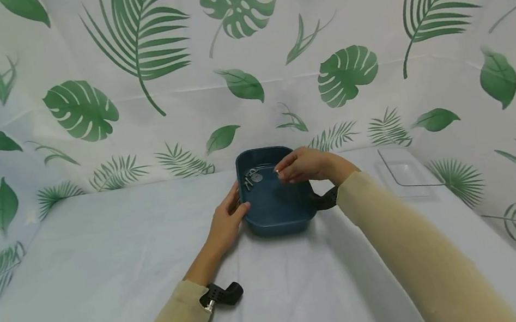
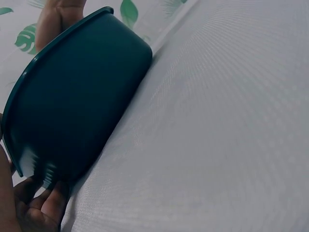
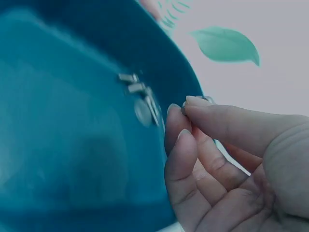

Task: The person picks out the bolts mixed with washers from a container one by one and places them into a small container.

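A dark blue rectangular basin [image 1: 277, 228] stands on the white cloth. My left hand [image 1: 224, 225] holds its left side, thumb at the rim and fingers against the outer wall [image 2: 82, 92]. Over the basin's inside, my right hand [image 1: 305, 165] pinches a small, shiny metal piece [image 1: 276, 171] between thumb and forefinger. Fingertips cover most of that piece, so its kind cannot be told. Inside the basin, by its left wall, lie several small metal parts [image 1: 248, 183], screw-like and blurred in the right wrist view, with a flat round metal disc [image 3: 143, 112] among them.
At the right of the table sits a clear, shallow plastic container or lid [image 1: 405, 169] with a dark edge line. A white cloth [image 1: 152, 253] covers the tabletop. Behind it hangs a white backdrop with green leaves [image 1: 242, 83].
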{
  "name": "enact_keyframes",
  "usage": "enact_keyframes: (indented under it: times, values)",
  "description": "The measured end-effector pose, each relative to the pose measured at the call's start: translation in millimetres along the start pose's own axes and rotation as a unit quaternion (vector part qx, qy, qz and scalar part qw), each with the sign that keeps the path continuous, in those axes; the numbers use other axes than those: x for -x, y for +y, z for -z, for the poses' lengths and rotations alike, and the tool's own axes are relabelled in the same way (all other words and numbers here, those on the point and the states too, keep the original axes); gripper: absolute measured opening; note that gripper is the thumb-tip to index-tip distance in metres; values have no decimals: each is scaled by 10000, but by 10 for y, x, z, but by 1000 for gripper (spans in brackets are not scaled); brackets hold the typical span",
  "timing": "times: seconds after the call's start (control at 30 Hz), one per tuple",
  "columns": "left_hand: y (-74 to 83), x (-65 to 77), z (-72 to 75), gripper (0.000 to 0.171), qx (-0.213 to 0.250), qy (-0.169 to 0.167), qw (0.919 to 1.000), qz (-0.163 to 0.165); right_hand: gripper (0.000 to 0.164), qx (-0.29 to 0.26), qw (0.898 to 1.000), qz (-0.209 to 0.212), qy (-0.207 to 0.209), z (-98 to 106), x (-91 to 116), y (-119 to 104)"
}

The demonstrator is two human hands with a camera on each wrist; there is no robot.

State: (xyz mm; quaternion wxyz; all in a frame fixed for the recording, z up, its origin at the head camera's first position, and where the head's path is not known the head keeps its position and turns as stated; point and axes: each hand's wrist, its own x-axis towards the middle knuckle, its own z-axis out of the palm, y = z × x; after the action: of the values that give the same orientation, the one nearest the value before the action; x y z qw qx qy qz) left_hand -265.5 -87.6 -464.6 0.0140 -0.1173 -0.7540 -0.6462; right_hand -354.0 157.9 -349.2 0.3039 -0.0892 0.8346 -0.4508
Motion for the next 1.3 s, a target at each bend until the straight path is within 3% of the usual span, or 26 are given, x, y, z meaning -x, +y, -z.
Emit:
enact_keyframes:
  times: [0.2,0.47,0.8,1.3]
  values:
    - [-18,-3,10,65,-57,-6,10000,22,46,108,9998,-51,131,270,236,106]
    - [338,108,49,65,-111,-227,9995,174,41,165,9985,-112,513,659,537,308]
    - [309,104,50,65,-50,-284,9995,156,44,-35,9966,-422,702,1111,826,709]
    - [334,106,44,64,-73,-177,9995,238,42,-205,9915,-956,862,1665,997,1233]
